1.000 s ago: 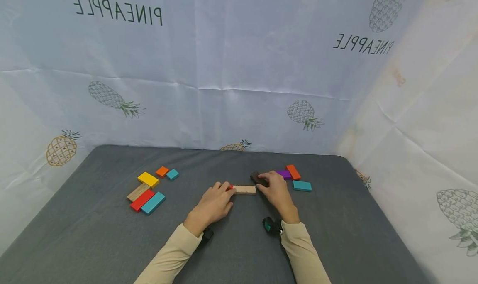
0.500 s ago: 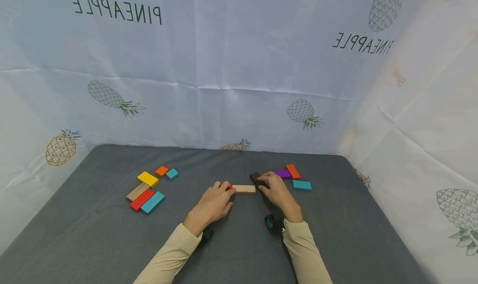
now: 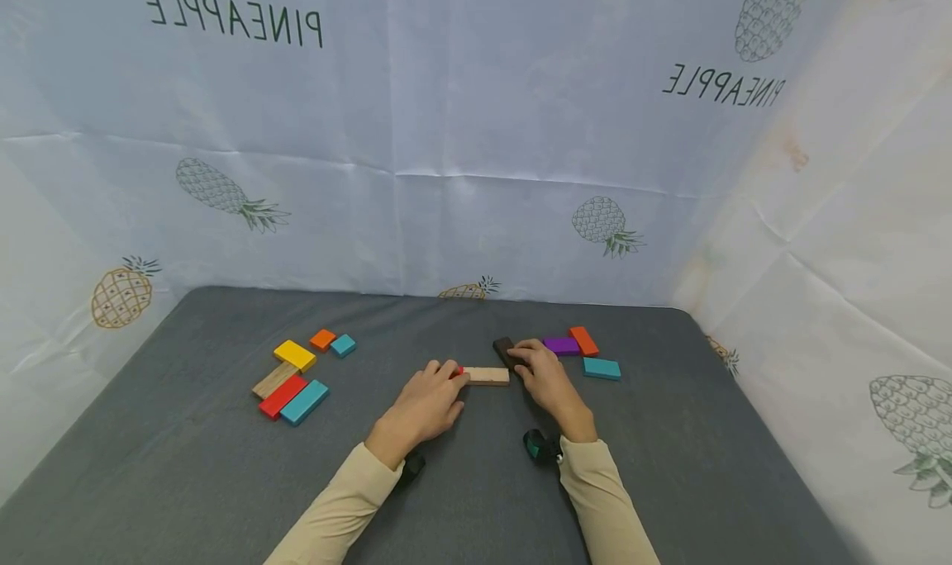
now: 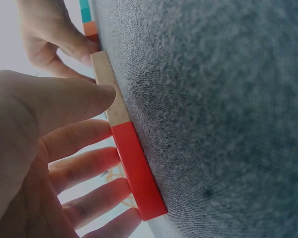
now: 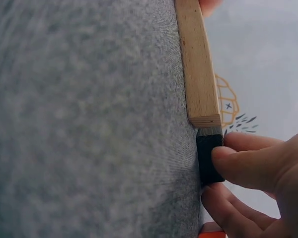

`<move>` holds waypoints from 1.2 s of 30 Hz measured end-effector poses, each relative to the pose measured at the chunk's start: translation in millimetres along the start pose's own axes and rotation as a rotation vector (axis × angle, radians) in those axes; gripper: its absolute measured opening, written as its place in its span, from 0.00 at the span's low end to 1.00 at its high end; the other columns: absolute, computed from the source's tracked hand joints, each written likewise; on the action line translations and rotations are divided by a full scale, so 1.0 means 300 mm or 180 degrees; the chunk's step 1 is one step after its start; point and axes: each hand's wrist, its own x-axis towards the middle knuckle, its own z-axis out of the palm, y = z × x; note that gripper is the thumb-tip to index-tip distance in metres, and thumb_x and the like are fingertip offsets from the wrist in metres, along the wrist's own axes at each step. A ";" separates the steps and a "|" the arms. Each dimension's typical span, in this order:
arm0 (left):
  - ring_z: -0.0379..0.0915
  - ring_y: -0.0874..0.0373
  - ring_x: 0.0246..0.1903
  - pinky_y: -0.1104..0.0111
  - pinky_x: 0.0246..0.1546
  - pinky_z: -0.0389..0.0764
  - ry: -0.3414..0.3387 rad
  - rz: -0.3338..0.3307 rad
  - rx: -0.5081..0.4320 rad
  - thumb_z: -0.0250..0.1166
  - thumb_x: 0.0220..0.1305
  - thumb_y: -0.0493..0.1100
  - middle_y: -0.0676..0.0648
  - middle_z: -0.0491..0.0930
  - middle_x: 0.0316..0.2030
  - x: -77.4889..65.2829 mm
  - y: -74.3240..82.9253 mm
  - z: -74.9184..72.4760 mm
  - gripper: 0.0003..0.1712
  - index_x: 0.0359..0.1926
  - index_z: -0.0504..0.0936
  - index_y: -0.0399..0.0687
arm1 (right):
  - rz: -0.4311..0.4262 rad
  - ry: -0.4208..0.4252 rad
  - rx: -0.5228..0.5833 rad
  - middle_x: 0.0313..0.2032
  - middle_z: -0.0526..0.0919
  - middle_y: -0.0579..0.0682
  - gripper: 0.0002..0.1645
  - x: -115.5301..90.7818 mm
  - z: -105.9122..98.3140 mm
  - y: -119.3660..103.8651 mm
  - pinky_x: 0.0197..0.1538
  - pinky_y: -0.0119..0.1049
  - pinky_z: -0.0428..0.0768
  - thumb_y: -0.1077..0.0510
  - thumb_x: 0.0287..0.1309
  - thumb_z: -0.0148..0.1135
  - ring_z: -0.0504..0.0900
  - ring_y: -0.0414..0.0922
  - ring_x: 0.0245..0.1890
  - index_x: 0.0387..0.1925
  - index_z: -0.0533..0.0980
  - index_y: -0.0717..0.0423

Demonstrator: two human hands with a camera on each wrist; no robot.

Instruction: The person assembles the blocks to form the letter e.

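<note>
In the head view my left hand [image 3: 421, 408] holds a plain wooden block [image 3: 488, 377] lying on the grey cloth. In the left wrist view its thumb presses the near face of that plain block, while the other fingers lie along the far side of a red block [image 4: 139, 171] set end to end with it. At the plain block's right end, my right hand [image 3: 552, 383] pinches a black block [image 5: 208, 161] between thumb and fingers. This black block [image 3: 503, 348] lies slanted, its far end pointing left. Whether the two blocks touch is hard to tell.
Left of the hands lie yellow [image 3: 295, 355], wood-grain, red [image 3: 283, 396] and blue blocks [image 3: 305, 402], with small orange [image 3: 323, 339] and blue ones behind. Beyond my right hand are purple [image 3: 561, 346], orange [image 3: 583, 341] and teal blocks [image 3: 602, 369]. A pineapple-print curtain [image 3: 476, 135] hangs behind the table.
The right hand has shifted a little, ending slightly left, and the black block's far end has moved left and away. More of the purple block shows. The left hand stays still.
</note>
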 end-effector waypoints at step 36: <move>0.70 0.47 0.52 0.53 0.52 0.76 -0.0067 -0.0037 -0.0045 0.65 0.68 0.45 0.43 0.74 0.57 0.006 -0.007 -0.002 0.24 0.63 0.77 0.46 | -0.0054 0.0065 0.0162 0.54 0.80 0.59 0.15 0.003 0.005 -0.003 0.53 0.50 0.82 0.68 0.61 0.64 0.82 0.55 0.50 0.49 0.84 0.62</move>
